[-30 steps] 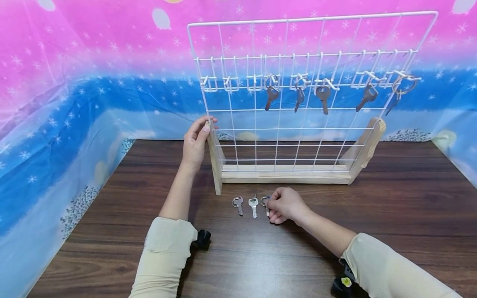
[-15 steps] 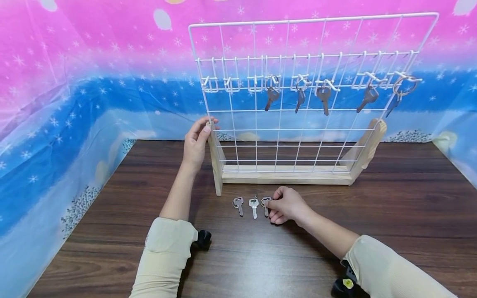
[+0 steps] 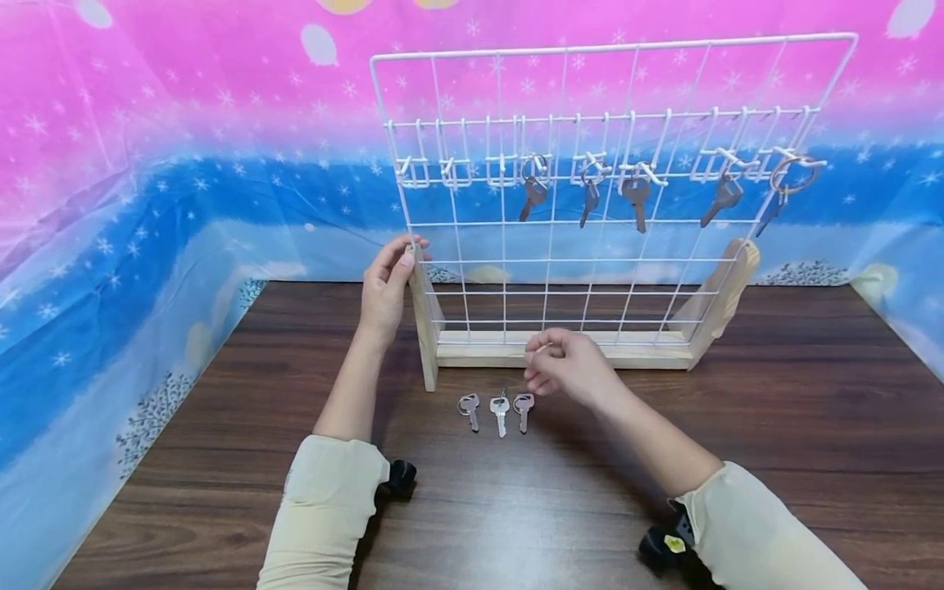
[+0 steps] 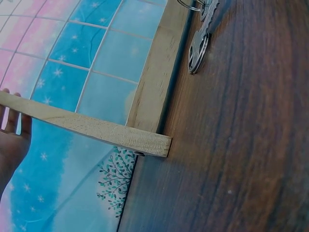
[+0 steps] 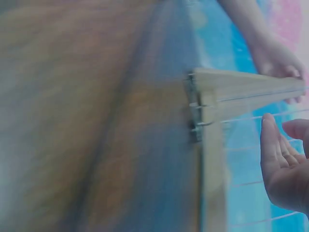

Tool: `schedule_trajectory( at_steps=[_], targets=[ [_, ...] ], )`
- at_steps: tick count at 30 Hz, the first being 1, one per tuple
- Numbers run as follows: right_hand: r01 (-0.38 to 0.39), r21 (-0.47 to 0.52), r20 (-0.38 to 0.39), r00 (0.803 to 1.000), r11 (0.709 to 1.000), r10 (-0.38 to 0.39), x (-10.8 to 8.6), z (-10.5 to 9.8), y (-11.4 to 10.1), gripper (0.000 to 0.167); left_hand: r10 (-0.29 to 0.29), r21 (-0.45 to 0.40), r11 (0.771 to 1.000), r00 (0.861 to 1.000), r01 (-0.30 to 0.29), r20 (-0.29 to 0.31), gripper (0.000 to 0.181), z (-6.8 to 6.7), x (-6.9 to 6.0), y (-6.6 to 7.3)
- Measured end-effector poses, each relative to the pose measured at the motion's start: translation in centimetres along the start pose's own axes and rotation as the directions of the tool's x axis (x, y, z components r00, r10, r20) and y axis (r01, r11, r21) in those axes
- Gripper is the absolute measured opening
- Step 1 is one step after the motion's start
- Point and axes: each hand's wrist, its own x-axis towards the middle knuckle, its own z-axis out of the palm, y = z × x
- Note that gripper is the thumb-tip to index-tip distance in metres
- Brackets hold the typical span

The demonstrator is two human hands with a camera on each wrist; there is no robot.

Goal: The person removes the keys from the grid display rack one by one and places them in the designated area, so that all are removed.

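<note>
Right key [image 3: 524, 410]: It lies flat on the desk [image 3: 472, 508], last in a short row, with the middle key [image 3: 500, 407] and the left key [image 3: 473, 410] near it. All three are in front of the rack [image 3: 634, 47].
Right hand [image 3: 578, 369]: It is just by the right key, in front of the wood bar [image 3: 472, 361]. Its thumb and fingers are apart, and we see nothing between them.
Picking up: If we take a key, we should pinch its flat head with thumb and one finger and lift slowly, so the next key does not slide.
Left hand [image 3: 387, 283]: Its fingers hold the top of the left wood side [image 3: 425, 328], thumb in front. We think this helps stop the rack from rocking, so a soft, steady hold is best.
Hooks [image 3: 652, 174]: They run in a row across the white wires. If we put a ring on one, it should go over the tip first, without a hard push.
Hung keys [image 3: 636, 192]: Five hang from the hooks, from near the middle to the right end. A bump could make them swing, so we should go gently.
Cloth [image 3: 221, 238]: Pink and blue, it is behind the desk.
</note>
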Motion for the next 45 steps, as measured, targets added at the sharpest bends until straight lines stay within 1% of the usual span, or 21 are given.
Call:
schedule_trajectory(
  at_steps=[3, 5, 7, 9, 10, 12, 14, 15, 16, 17, 19, 23, 24, 26, 28, 33, 35, 39, 41, 45],
  targets=[
    [0.099, -0.036, -0.070, 0.992, 0.994, -0.102, 0.0, -0.2, -1.4, 0.020, 0.000, 0.001, 1.000, 1.000, 0.000, 0.007, 0.032, 0.0, -0.1, -0.1],
    [0.166, -0.055, -0.136, 0.976, 0.985, -0.172, 0.1, -0.4, -2.5, 0.017, 0.000, 0.002, 1.000, 1.000, 0.000, 0.009, 0.032, 0.0, -0.1, -0.2],
    [0.224, -0.075, -0.207, 0.950, 0.972, -0.235, 0.2, -0.5, -3.4, 0.016, -0.003, 0.008, 1.000, 1.000, 0.003, 0.006, 0.032, 0.0, -0.1, -0.3],
    [0.287, -0.120, -0.277, 0.910, 0.950, -0.310, 0.4, -0.5, -4.2, 0.017, -0.007, 0.006, 1.000, 1.000, 0.007, 0.001, 0.031, 0.0, -0.2, -0.3],
    [0.324, -0.148, -0.306, 0.883, 0.934, -0.355, 0.5, -0.5, -4.6, 0.018, -0.009, 0.004, 1.000, 1.000, 0.009, 0.000, 0.031, 0.0, -0.2, -0.3],
    [0.384, -0.218, -0.357, 0.824, 0.897, -0.440, 0.7, -0.5, -5.4, 0.021, -0.012, 0.005, 1.000, 1.000, 0.012, 0.001, 0.032, 0.0, -0.2, -0.3],
    [0.434, -0.288, -0.391, 0.761, 0.854, -0.519, 0.8, -0.3, -6.2, 0.023, -0.016, 0.002, 1.000, 1.000, 0.016, 0.000, 0.033, 0.0, -0.2, -0.3],
    [0.451, -0.313, -0.402, 0.734, 0.836, -0.547, 0.8, -0.1, -6.7, 0.025, -0.015, 0.003, 1.000, 1.000, 0.015, 0.000, 0.033, 0.0, -0.2, -0.2],
    [0.465, -0.328, -0.411, 0.713, 0.822, -0.568, 0.9, 0.0, -7.2, 0.027, -0.014, 0.007, 1.000, 1.000, 0.014, 0.001, 0.033, 0.0, -0.2, -0.2],
    [0.473, -0.334, -0.419, 0.701, 0.816, -0.577, 1.0, 0.2, -7.6, 0.029, -0.012, 0.010, 1.000, 1.000, 0.012, 0.000, 0.034, 0.0, -0.2, -0.2],
    [0.478, -0.333, -0.426, 0.693, 0.813, -0.582, 1.2, 0.4, -8.5, 0.035, -0.009, 0.010, 1.000, 1.000, 0.009, -0.002, 0.033, 0.0, -0.2, -0.2],
    [0.482, -0.290, -0.438, 0.702, 0.827, -0.562, 1.8, 1.0, -9.7, 0.045, 0.000, 0.006, 1.000, 1.000, 0.000, -0.004, 0.033, 0.1, -0.1, -0.1],
    [0.483, -0.283, -0.443, 0.701, 0.829, -0.559, 1.9, 1.1, -9.9, 0.046, 0.000, 0.004, 1.000, 1.000, 0.000, -0.005, 0.033, 0.1, 0.0, -0.1],
    [0.489, -0.268, -0.455, 0.695, 0.830, -0.556, 2.2, 1.2, -10.2, 0.047, 0.002, 0.002, 1.000, 1.000, -0.002, -0.004, 0.033, 0.1, 0.0, -0.1],
    [0.493, -0.264, -0.470, 0.684, 0.829, -0.557, 2.4, 1.4, -10.4, 0.046, 0.002, 0.002, 1.000, 1.000, -0.002, -0.003, 0.032, 0.1, 0.0, -0.1],
    [0.478, -0.286, -0.503, 0.663, 0.830, -0.555, 2.8, 1.5, -10.9, 0.039, -0.001, -0.005, 1.000, 1.000, 0.001, 0.002, 0.032, 0.0, -0.1, -0.2],
    [0.480, -0.282, -0.520, 0.651, 0.830, -0.553, 2.8, 1.6, -11.0, 0.033, -0.005, -0.008, 1.000, 1.000, 0.005, 0.000, 0.033, 0.0, -0.1, -0.2],
    [0.500, -0.269, -0.552, 0.620, 0.823, -0.557, 2.8, 1.6, -11.3, 0.021, -0.005, -0.002, 1.000, 1.000, 0.005, 0.006, 0.034, -0.1, -0.1, -0.1],
    [0.513, -0.268, -0.561, 0.604, 0.815, -0.565, 2.6, 1.6, -11.4, 0.017, -0.003, 0.000, 1.000, 1.000, 0.003, 0.009, 0.034, -0.1, -0.1, -0.1],
    [0.547, -0.291, -0.570, 0.560, 0.785, -0.601, 2.3, 1.6, -11.4, 0.014, 0.005, 0.006, 1.000, 1.000, -0.005, 0.016, 0.034, -0.2, 0.0, -0.1]
  ],
)
